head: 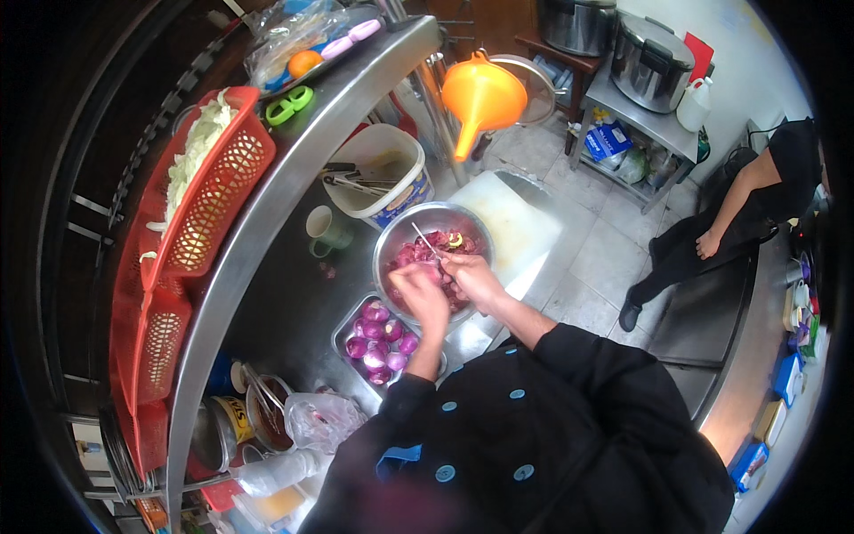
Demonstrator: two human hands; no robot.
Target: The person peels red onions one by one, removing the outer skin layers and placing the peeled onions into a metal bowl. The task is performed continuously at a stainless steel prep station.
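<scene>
Both hands are over a round stainless steel bowl (488,233) that holds purple-red onion skins and pieces. My right hand (472,279) grips a small knife (424,238), its blade pointing up and left. My left hand (419,288) is beside it, fingers bent around what looks like a red onion, partly hidden and blurred. Just below the bowl, a rectangular metal tray (340,332) holds several peeled red onions (375,332). A white cutting board (517,217) lies to the right of the bowl.
A white bucket (393,200) with utensils and a green mug (327,230) stand behind the bowl. An orange funnel (482,93) hangs above. Red plastic baskets (223,193) line the steel shelf (287,180) at left. A clear plastic bag (323,422) lies lower left. Another person (740,193) stands at right.
</scene>
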